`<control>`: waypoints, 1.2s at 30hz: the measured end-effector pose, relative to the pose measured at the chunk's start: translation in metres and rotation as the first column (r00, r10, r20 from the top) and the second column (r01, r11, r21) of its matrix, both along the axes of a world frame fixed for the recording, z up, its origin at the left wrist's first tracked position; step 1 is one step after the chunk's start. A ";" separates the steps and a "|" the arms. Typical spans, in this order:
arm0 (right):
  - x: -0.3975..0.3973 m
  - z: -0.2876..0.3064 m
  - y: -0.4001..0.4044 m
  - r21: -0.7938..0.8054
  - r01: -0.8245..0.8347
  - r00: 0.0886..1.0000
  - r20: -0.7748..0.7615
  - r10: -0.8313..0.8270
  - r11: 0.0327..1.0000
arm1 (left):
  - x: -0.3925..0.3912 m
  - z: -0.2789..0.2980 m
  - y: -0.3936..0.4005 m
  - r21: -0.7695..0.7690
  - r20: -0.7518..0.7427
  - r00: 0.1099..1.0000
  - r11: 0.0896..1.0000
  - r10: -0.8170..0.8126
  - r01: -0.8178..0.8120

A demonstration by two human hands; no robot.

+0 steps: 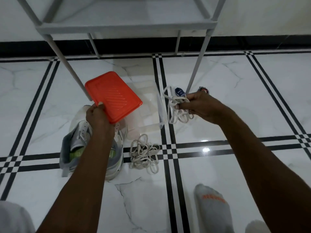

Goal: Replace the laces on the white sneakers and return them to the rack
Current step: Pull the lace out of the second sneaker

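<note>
- The left hand [98, 115] pinches the orange lid [113, 96] by its near corner, lifted and tilted above the clear plastic box [151, 113] on the floor.
- The right hand [201, 106] grips a bundle of fresh white laces [175, 106], a small blue label at the top, loops dangling just right of the box.
- The white sneakers [80, 145] lie on the floor [235, 81] under the left forearm, eyelets showing bare, so the lacing looks not yet begun.
- A tangled heap of old laces [144, 153] lies on the tiles just beside the sneakers.
- The grey rack [126, 26] stands behind, its legs either side of the box.
- Handling call: those laces are light, limp and quick to tangle. Best bet is to find a stiff tip and feed from there, not tug at the loops.
- The sneakers look soft-topped and light; steady one by the heel or sole while threading, I'd say.
- Risk: the new bundle knotting up as it unwinds.
</note>
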State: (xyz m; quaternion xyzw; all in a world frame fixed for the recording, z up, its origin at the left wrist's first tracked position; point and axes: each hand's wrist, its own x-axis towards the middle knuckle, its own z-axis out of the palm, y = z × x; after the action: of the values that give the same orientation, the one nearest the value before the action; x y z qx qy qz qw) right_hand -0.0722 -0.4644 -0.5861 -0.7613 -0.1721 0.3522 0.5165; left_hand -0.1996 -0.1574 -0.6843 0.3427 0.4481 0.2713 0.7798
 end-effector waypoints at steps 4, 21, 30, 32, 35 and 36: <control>0.010 0.039 0.046 0.162 0.060 0.998 -0.038 -0.055 0.985 | -0.004 0.015 -0.004 -0.022 -0.001 1.000 1.000 0.019 -0.019; 0.009 -0.032 0.125 -0.219 0.062 0.991 0.130 -0.034 0.974 | -0.017 0.044 -0.021 0.160 -0.120 0.992 0.986 -0.027 0.046; 0.006 -0.026 0.084 -0.003 0.178 0.981 -0.077 -0.177 0.984 | 0.009 0.031 -0.058 0.414 -0.193 0.945 0.851 -0.265 0.323; 0.006 -0.035 0.079 -0.076 0.197 0.980 0.020 -0.196 0.977 | 0.012 0.021 -0.064 0.447 -0.239 0.919 0.805 -0.312 0.390; 0.004 -0.048 0.076 -0.137 0.254 0.955 0.192 -0.225 0.957 | 0.012 0.007 -0.068 0.477 -0.352 0.873 0.738 -0.338 0.478; 0.003 -0.051 0.076 -0.143 0.260 0.947 0.230 -0.224 0.955 | 0.012 0.002 -0.068 0.483 -0.392 0.860 0.723 -0.326 0.494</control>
State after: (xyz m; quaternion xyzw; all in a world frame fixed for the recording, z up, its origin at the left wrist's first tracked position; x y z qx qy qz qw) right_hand -0.0695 -0.3882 -0.6370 -0.8513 -0.1001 0.2166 0.4673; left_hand -0.1878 -0.2258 -0.6825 0.6851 0.3635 0.1596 0.6108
